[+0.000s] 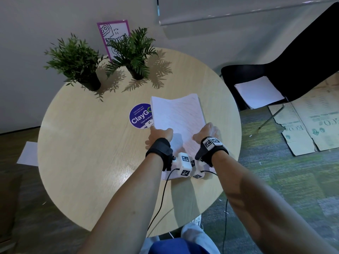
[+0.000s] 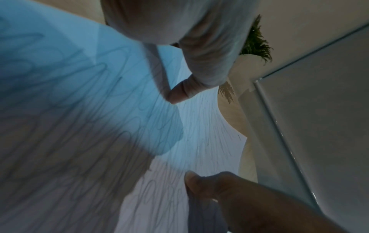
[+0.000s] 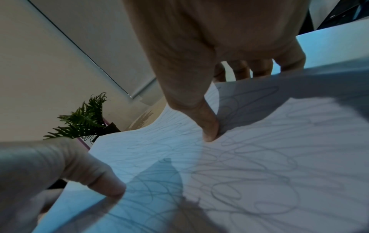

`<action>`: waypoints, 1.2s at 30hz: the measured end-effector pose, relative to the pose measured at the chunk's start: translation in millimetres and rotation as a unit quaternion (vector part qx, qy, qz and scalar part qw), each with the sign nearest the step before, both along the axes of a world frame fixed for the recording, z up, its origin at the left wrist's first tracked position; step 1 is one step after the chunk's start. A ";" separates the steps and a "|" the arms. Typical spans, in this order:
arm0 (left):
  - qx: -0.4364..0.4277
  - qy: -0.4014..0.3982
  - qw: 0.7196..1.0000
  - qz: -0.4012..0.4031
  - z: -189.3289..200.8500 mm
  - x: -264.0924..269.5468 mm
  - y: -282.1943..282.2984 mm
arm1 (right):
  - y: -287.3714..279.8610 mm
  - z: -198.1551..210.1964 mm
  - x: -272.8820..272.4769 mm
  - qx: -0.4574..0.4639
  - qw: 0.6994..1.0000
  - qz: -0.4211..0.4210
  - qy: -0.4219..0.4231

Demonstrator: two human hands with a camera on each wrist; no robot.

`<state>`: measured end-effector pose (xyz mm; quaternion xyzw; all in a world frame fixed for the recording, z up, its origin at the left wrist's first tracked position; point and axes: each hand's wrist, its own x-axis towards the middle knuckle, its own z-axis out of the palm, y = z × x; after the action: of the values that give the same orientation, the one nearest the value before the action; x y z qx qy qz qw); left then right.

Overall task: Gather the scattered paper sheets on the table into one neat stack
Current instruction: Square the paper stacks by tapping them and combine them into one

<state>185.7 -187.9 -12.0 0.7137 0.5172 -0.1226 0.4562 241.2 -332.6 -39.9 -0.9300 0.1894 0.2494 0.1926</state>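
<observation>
A stack of scribbled white paper sheets (image 1: 178, 114) is held over the middle of the round wooden table (image 1: 88, 143), bowed upward along its length. My left hand (image 1: 161, 134) grips its left edge, thumb (image 2: 177, 96) on top. My right hand (image 1: 208, 132) grips the right edge, thumb (image 3: 207, 127) pressed on the top sheet and fingers (image 3: 259, 69) curled behind the edge. The stack's near end is hidden behind my wrist cameras. In the wrist views the paper (image 2: 203, 134) (image 3: 259, 157) fills most of the frame. The underside of the stack is not visible.
Two potted ferns (image 1: 77, 61) (image 1: 135, 52) and a purple-framed sign (image 1: 113, 33) stand at the table's far side. A round ClayGo sticker (image 1: 140, 115) lies left of the stack. A black chair (image 1: 293, 61) holds more sheets (image 1: 258, 92). One sheet (image 1: 28, 153) lies on the floor at left.
</observation>
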 end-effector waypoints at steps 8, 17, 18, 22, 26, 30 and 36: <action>-0.076 -0.077 0.993 0.056 -12.4 -1.9 14.3 | -10.2 -1.4 2.4 0.010 1.000 0.002 0.000; -0.215 -0.132 0.965 -0.070 -14.1 0.3 40.2 | -27.0 2.4 -0.7 0.065 0.997 0.048 0.004; -0.221 -0.143 0.962 -0.068 -12.4 -3.1 42.7 | -31.4 5.0 -0.7 0.097 0.994 0.045 0.013; -0.290 -0.203 0.931 -0.084 -3.7 -27.4 60.8 | -47.8 7.5 -6.7 0.256 0.966 0.014 -0.039; -0.338 -0.264 0.895 -0.120 14.4 -50.5 77.7 | -41.2 22.1 -22.6 0.479 0.875 -0.045 -0.048; -0.267 -0.293 0.913 -0.096 27.0 -64.6 94.5 | -14.6 40.2 -30.4 0.491 0.866 0.066 -0.061; -0.100 -0.384 0.915 -0.077 58.6 -84.0 127.9 | 45.8 71.0 -55.3 0.435 0.870 0.122 -0.196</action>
<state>101.7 -60.0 46.6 0.6941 0.2303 0.0750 0.6780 185.9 -286.8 31.1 -0.7975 -0.0945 0.1403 0.5791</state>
